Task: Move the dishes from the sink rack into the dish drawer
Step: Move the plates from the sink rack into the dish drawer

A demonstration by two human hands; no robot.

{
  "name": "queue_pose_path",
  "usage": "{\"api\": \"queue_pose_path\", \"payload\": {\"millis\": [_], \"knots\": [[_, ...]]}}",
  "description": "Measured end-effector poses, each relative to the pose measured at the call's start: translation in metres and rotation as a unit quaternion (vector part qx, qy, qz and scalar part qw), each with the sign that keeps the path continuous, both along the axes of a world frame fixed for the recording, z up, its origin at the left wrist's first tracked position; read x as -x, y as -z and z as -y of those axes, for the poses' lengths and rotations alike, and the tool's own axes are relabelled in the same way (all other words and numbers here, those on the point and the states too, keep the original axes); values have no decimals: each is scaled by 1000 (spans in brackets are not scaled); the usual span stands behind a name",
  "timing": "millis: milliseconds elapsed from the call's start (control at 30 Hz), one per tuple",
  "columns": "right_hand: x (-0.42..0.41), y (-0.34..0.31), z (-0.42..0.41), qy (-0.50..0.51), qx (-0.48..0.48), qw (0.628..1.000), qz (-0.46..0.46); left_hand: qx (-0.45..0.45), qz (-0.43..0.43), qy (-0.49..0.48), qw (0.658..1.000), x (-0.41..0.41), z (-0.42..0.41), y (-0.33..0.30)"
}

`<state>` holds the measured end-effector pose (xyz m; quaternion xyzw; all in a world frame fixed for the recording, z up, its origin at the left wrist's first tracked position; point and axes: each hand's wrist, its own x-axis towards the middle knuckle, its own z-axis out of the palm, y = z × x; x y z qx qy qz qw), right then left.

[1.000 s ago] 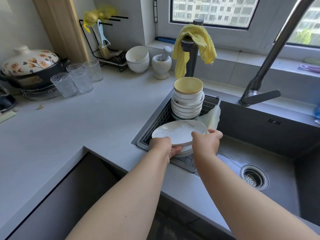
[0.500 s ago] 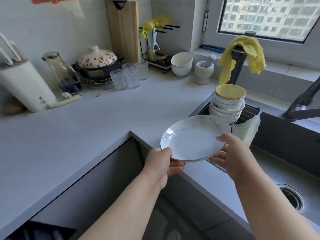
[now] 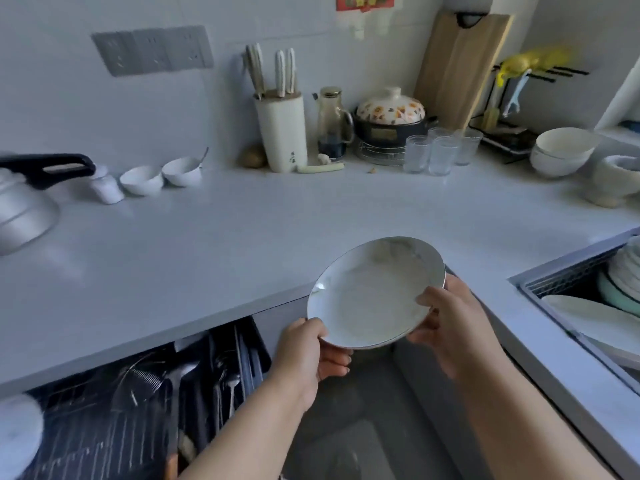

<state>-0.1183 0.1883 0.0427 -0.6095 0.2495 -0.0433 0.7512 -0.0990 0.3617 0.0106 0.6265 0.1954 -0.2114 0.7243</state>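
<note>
Plate [image 3: 375, 292], glossy, brittle, likely slick, is clamped at opposite rims by your left hand [image 3: 308, 351] and right hand [image 3: 450, 320], right of the open drawer [image 3: 138, 393]; grip rims firmly.

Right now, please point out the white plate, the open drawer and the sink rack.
white plate [image 3: 374, 296]: head view, centre of its face.
open drawer [image 3: 138, 410]: head view, dark wire interior.
sink rack [image 3: 568, 278]: head view, its mesh wall.
</note>
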Motion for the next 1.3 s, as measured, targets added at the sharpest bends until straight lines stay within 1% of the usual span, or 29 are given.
{"api": "queue_pose_path", "payload": {"millis": [200, 300, 467, 567, 633, 700, 767, 833, 933, 1000, 1033, 1067, 1200, 1300], "knots": [[-7, 13, -118, -108, 9, 994, -25, -4, -13, -108, 994, 27, -121, 17], [-7, 22, -177, -158, -4, 986, -58, -28, -18, -152, 988, 45, -180, 29], [-1, 41, -268, -212, -21, 969, -125, -112, -31, -172, 978, 79, -273, 50], [5, 52, -318, -244, -19, 957, -156, -188, -32, -190, 963, 97, -329, 65], [9, 60, -346, -263, -19, 949, -174, -259, -32, -195, 945, 106, -365, 78], [12, 69, -374, -276, -17, 942, -189, -336, -39, -194, 921, 115, -400, 89], [13, 81, -405, -284, -16, 937, -202, -427, -56, -162, 888, 124, -436, 99], [13, 92, -433, -291, -14, 934, -208, -498, -71, -123, 855, 133, -468, 107], [10, 111, -468, -304, 3, 929, -212, -578, -74, -84, 808, 144, -504, 119], [7, 123, -490, -319, 13, 924, -211, -641, -71, -61, 762, 147, -523, 133], [5, 129, -500, -328, 19, 921, -208, -663, -71, -61, 742, 149, -531, 139], [4, 134, -509, -337, 27, 919, -203, -676, -73, -68, 730, 150, -537, 146], [-2, 153, -546, -370, 74, 908, -182, -682, -109, -75, 719, 155, -552, 164], [-10, 165, -569, -389, 99, 900, -172, -688, -104, -94, 712, 154, -557, 169]]}}
